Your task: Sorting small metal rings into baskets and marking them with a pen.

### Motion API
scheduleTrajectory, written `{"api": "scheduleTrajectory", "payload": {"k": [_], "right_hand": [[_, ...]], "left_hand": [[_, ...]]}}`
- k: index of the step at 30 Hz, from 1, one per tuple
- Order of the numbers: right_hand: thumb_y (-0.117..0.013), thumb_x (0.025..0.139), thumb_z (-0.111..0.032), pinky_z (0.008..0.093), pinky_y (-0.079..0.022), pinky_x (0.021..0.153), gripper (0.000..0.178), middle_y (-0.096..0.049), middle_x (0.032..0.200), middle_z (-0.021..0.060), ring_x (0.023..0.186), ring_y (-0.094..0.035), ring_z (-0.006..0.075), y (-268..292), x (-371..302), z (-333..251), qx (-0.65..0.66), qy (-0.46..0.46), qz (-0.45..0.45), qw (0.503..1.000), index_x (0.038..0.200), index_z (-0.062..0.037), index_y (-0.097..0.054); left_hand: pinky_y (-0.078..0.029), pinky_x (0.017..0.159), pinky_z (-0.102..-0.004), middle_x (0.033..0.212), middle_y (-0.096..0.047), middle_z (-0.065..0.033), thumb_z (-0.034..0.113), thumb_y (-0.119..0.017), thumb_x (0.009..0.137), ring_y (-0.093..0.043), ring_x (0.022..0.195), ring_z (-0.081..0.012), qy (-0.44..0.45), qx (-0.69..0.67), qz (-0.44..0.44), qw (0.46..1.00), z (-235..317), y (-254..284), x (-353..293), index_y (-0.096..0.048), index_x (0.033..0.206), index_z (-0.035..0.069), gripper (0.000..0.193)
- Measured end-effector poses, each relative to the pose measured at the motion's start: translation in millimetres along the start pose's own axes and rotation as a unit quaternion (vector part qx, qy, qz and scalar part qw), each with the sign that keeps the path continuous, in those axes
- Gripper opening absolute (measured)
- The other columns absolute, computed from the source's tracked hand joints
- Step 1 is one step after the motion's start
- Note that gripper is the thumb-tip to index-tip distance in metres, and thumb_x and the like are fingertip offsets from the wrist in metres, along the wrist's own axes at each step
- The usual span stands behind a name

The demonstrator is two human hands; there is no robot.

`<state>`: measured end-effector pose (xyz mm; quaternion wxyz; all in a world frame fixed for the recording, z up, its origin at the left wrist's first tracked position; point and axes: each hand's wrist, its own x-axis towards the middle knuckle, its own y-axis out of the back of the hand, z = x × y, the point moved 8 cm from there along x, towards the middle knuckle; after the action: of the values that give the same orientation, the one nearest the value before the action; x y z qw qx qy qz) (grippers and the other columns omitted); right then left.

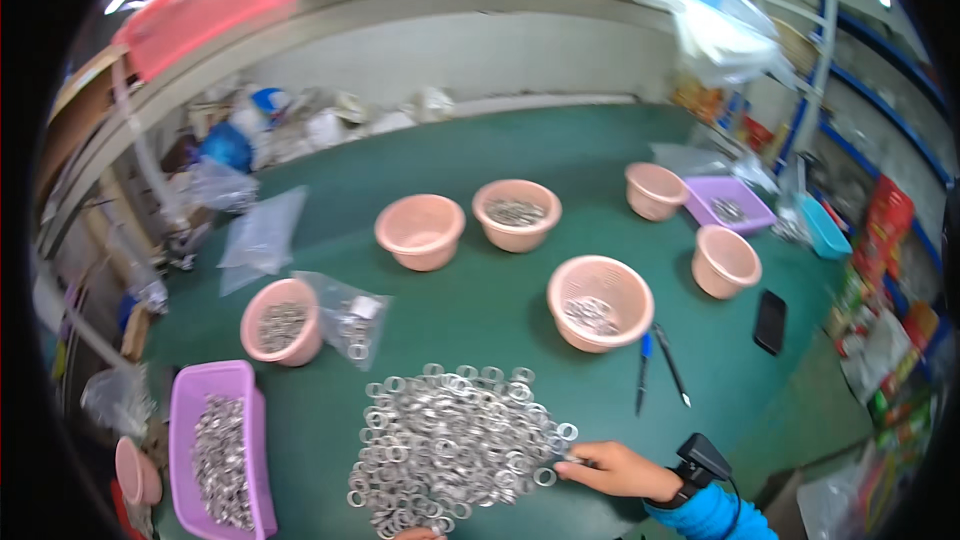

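A heap of silvery metal rings is spread over the green table in front of me. My right hand is at the heap's right edge, its fingers drawn together in a pinch with a small metal ring at the tips. Loose rings lie just above and below those fingertips. Only a bit of my left hand shows at the lower edge, against the near side of the heap; its fingers are mostly cut off from view. Beyond my right hand stands a pink basket with some rings inside.
Left of the heap are a purple tray and a pink bowl, both with metal pieces. A clear bag lies beside the bowl. Further off are several pink bowls and another purple tray. Pens and a phone lie right.
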<state>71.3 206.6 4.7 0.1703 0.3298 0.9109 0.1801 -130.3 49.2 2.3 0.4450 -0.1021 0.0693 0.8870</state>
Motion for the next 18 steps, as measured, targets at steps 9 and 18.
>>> {"api": "scheduleTrajectory", "payload": {"k": [9, 18], "right_hand": [[-0.06, 0.073, -0.019, 0.0315, -0.044, 0.06, 0.019, -0.056, 0.072, 0.0118, 0.065, -0.054, 0.0265, 30, -46, 25, -0.194, 0.04, 0.195, 0.961, 0.078, -0.0011, -0.055], [-0.058, 0.069, -0.021, 0.0392, -0.042, 0.05, 0.025, -0.054, 0.059, 0.0194, 0.056, -0.054, 0.0359, 118, -26, 114, -0.3, -0.177, 0.348, 0.87, 0.067, 0.0029, -0.05]], "left_hand": [[-0.036, 0.051, -0.0165, 0.064, -0.054, 0.0011, 0.003, -0.063, 0.07, -0.043, 0.058, -0.0029, 0.018, 0.098, -0.209, 0.973, -23, -97, -3, -0.059, 0.078, -0.002, 0.01], [-0.035, 0.046, -0.0214, 0.059, -0.052, -0.0045, 0.003, -0.063, 0.069, -0.045, 0.051, -0.0095, -0.086, 0.153, -0.222, 0.959, -29, -113, -13, -0.06, 0.074, 0.001, 0.007]]}}
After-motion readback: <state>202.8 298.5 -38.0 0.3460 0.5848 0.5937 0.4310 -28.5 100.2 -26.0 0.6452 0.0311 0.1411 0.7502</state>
